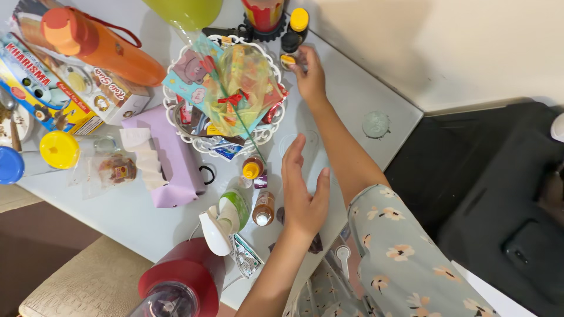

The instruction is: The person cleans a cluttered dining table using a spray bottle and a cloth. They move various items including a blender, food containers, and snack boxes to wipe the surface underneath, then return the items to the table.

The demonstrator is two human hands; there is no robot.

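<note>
Left hand (302, 191) hovers open above bare table (352, 100) near the right edge; right hand (309, 73) pinches a small dark bottle (289, 60) (basket (176, 111) crowds left)

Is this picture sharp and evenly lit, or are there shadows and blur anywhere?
Head view: bright, even light; soft shadows beside the white basket and under the left hand; right hand sharp enough; the red appliance at the bottom edge looks slightly soft.
</note>
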